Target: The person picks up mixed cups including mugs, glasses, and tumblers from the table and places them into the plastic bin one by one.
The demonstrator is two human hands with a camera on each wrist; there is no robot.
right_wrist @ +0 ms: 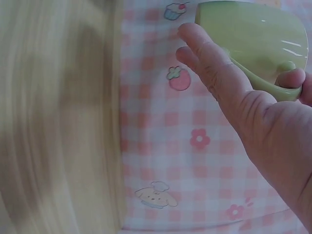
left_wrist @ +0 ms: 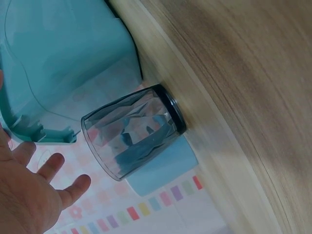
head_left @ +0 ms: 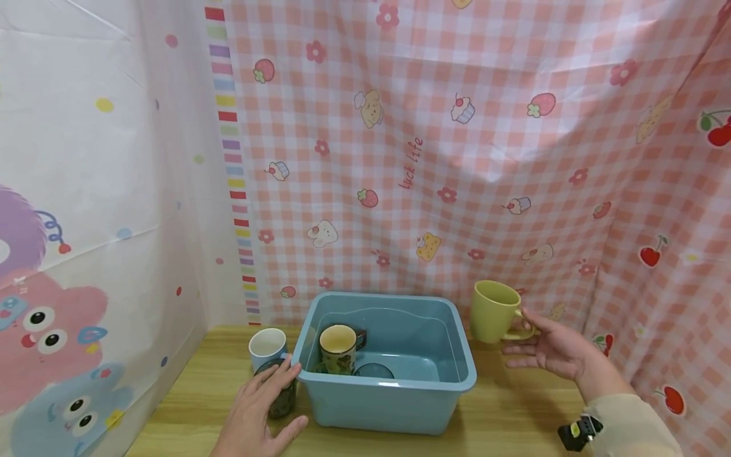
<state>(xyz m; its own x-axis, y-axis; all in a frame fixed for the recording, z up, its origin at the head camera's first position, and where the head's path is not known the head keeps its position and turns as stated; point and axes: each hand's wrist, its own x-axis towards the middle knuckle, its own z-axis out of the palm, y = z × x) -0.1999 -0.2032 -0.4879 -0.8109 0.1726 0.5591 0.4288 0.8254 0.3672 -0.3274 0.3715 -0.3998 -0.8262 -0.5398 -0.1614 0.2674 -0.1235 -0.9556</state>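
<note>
A yellow-green mug (head_left: pixel 492 315) is held up by its handle in my right hand (head_left: pixel 553 349), just right of the blue plastic basin (head_left: pixel 382 406). In the right wrist view the thumb and a finger pinch the mug's handle (right_wrist: pixel 288 92), while other fingers extend along it. My left hand (head_left: pixel 257 409) lies with spread fingers at the basin's left front corner; whether it touches the rim is unclear. Beside it stands a dark transparent faceted glass (left_wrist: pixel 134 131), partly hidden by the hand in the head view. Inside the basin are a patterned mug (head_left: pixel 338 357) and a dark glass (head_left: pixel 374 370).
A light cup (head_left: pixel 267 346), white inside and blue outside, stands behind the faceted glass, left of the basin. All of this is on a wooden table (head_left: pixel 183 406). A pink checked curtain (head_left: pixel 411 209) hangs close behind, with a white printed curtain (head_left: pixel 114 209) on the left.
</note>
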